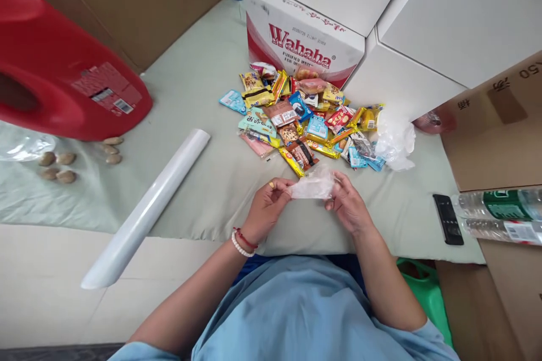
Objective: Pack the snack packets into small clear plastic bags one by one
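Observation:
My left hand (269, 207) pinches one end of a thin, clear plastic bag (314, 185) between thumb and fingers. At the other end, the fingers of my right hand (348, 203) are closed on the same bag, so it stretches level between both hands. Just beyond it lies a loose pile of wrapped snacks (292, 114) in yellow, blue, brown, red and pink packets. To the right of the pile sits a crumpled bunch of white plastic bags (396, 138).
A white roll (152, 203) overhangs the table's front edge at left. Beside it are a red jug (63, 67) and several brown lumps (65, 159). Behind stands a Wahaha carton (300, 34). A black remote (447, 219) and plastic bottles (503, 205) lie at right.

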`<state>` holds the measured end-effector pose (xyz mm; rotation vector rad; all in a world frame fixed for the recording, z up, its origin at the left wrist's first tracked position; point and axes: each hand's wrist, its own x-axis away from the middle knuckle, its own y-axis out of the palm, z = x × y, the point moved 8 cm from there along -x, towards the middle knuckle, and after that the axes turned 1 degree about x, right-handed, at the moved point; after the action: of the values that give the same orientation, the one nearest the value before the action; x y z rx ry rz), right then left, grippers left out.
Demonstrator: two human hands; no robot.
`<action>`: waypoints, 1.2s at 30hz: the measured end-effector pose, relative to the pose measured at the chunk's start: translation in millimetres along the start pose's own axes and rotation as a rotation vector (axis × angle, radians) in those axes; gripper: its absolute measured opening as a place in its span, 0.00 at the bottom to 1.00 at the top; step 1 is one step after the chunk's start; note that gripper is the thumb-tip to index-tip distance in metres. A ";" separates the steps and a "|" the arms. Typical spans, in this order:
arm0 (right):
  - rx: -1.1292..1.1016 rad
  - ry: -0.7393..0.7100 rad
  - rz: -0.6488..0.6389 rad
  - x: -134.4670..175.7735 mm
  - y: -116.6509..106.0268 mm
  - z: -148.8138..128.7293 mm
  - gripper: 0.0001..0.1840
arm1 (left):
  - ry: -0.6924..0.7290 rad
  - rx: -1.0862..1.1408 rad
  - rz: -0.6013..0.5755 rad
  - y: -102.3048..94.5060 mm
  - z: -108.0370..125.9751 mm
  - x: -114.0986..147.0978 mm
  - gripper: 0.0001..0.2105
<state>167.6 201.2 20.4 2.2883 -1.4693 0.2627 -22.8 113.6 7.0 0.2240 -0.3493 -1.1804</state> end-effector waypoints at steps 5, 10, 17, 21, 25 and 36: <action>0.030 0.038 -0.043 -12.4 12.9 -0.7 0.20 | -0.097 0.328 0.082 -17.8 -7.9 -2.9 0.15; 0.088 0.026 -0.030 -16.9 14.2 1.8 0.18 | -0.092 0.216 0.148 -28.3 -10.3 -6.6 0.13; 0.517 -0.175 -0.149 -15.7 34.0 3.9 0.24 | -0.044 -0.035 -0.022 -6.9 4.6 -0.9 0.16; 0.474 -0.134 -0.115 -15.9 25.7 7.0 0.11 | -0.094 -0.056 0.048 -13.6 -4.8 -2.0 0.13; 0.262 -0.133 0.154 -10.3 -15.1 -3.4 0.24 | -0.092 -0.071 0.254 -31.6 -9.9 -1.9 0.16; 0.267 -0.513 0.737 4.9 -171.8 -145.5 0.27 | -0.157 -0.515 0.203 -39.9 -3.2 3.5 0.22</action>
<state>333.3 322.4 112.9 1.9787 -2.6611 0.0705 -54.7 95.6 -9.4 -0.3473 -0.1895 -1.0509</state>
